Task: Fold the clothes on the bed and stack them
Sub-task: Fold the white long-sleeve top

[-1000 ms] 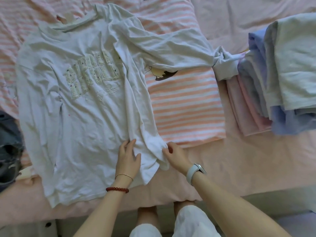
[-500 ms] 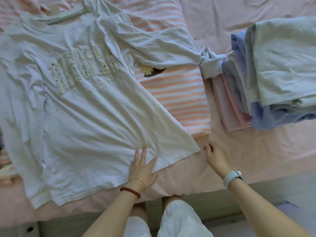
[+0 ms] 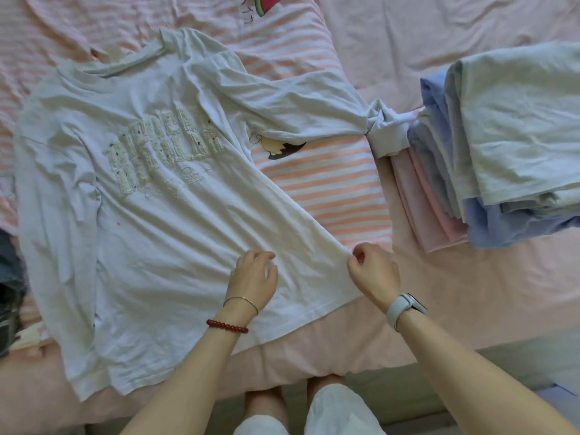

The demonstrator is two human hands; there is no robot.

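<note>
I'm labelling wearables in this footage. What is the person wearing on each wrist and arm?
The left wrist carries a thin gold bangle and, below it, a bracelet of dark red round beads. The right wrist carries a watch on a pale grey band. Both forearms are bare, with no sleeves in view.

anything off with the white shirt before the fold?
Yes: the white shirt's right sleeve cuff is bunched into a knot-like wad against the folded stack, not flat. The shirt lies askew and wrinkled.

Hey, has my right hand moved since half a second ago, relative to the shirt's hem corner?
Yes. The right hand moved left to the white shirt, now pinching its side edge by the corner it was clear of before.
</note>
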